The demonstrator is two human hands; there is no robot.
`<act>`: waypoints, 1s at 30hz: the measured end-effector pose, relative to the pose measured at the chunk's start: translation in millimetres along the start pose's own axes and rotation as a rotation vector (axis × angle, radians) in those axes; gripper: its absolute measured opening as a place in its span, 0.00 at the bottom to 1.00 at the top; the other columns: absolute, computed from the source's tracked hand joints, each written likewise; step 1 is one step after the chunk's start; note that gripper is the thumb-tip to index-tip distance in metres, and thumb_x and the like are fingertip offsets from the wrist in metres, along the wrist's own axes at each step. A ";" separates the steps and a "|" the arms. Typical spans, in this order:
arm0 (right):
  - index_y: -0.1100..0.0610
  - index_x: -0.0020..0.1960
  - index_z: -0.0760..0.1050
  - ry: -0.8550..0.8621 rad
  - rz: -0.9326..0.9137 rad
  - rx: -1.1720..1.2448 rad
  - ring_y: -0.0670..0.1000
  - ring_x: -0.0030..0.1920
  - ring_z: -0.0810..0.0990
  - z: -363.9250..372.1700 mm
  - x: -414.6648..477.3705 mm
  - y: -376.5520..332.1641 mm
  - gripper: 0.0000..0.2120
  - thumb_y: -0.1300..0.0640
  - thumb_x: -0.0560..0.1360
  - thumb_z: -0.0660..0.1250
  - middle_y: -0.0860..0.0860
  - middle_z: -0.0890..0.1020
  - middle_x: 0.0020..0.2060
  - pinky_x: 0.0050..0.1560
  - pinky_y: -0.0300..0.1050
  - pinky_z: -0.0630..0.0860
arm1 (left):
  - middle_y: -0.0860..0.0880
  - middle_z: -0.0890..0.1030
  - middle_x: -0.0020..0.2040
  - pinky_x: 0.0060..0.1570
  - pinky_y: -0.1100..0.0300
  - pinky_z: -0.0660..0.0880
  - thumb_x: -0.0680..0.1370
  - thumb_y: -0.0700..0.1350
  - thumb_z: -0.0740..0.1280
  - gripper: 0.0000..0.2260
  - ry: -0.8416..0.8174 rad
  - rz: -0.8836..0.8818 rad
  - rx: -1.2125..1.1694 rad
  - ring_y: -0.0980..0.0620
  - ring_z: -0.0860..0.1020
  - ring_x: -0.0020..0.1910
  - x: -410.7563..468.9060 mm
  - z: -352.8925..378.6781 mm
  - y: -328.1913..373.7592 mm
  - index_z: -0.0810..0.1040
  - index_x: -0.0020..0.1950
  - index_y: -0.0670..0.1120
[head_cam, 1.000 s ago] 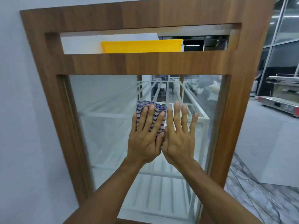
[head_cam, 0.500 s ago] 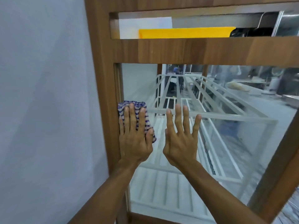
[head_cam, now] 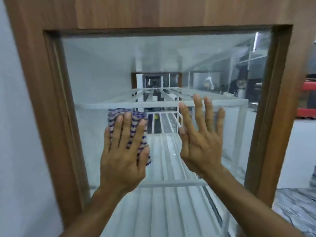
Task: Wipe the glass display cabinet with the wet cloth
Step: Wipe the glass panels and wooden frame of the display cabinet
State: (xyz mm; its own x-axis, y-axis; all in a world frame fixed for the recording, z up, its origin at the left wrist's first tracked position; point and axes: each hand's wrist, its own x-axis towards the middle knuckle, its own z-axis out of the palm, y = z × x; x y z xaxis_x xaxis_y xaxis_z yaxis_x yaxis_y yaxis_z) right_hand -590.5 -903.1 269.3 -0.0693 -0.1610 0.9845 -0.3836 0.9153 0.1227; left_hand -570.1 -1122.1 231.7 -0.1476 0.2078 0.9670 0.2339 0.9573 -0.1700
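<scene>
Slid the cloth off the frame, along the glass — more to wipe. Pressing with flat left hand, right hand spread.

**A:** Where is there room on the glass pane?

**B:** Above both hands it runs bare up to the top rail of the wooden frame. It is bare below the wrists as well.

**A:** And sideways?

**B:** The left hand, flat on the cloth, has a strip of glass between it and the left post. The right hand, fingers spread, is near on its other side and blocks that way. Past the right hand, glass continues to the right post.

**A:** Outside the frame?

**B:** A white wall stands close on the left, and there is open floor on the right. White racks stand behind the glass.
</scene>
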 end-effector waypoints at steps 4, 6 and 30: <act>0.54 0.82 0.57 0.022 -0.053 -0.016 0.59 0.83 0.50 0.9 -2.7 14.1 0.27 0.52 0.84 0.53 0.58 0.55 0.82 0.80 0.69 0.47 | 0.36 0.53 0.83 0.81 0.38 0.48 0.85 0.51 0.54 0.28 0.082 -0.164 0.036 0.38 0.49 0.83 34.4 5.6 11.1 0.57 0.84 0.42; 0.54 0.83 0.55 0.033 -0.078 -0.032 0.58 0.83 0.49 2.4 -2.3 17.2 0.27 0.52 0.85 0.52 0.57 0.54 0.82 0.80 0.67 0.46 | 0.38 0.52 0.84 0.81 0.38 0.49 0.85 0.52 0.52 0.28 0.076 -0.034 -0.006 0.39 0.49 0.84 60.7 11.2 51.5 0.56 0.84 0.43; 0.54 0.83 0.50 0.165 0.154 0.102 0.43 0.82 0.45 -46.1 -81.7 132.4 0.31 0.51 0.81 0.46 0.47 0.51 0.83 0.82 0.46 0.40 | 0.44 0.34 0.83 0.81 0.44 0.35 0.86 0.57 0.41 0.30 -0.016 0.215 0.046 0.46 0.32 0.82 78.6 69.4 224.0 0.36 0.84 0.47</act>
State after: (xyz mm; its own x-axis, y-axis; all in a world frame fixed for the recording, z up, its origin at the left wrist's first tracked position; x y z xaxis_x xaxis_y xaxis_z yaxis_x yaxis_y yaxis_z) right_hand -593.2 -751.7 210.9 0.0145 0.0474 0.9988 -0.4721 0.8809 -0.0350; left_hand -596.1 -877.3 256.5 -0.1143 0.4109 0.9045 0.2175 0.8987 -0.3808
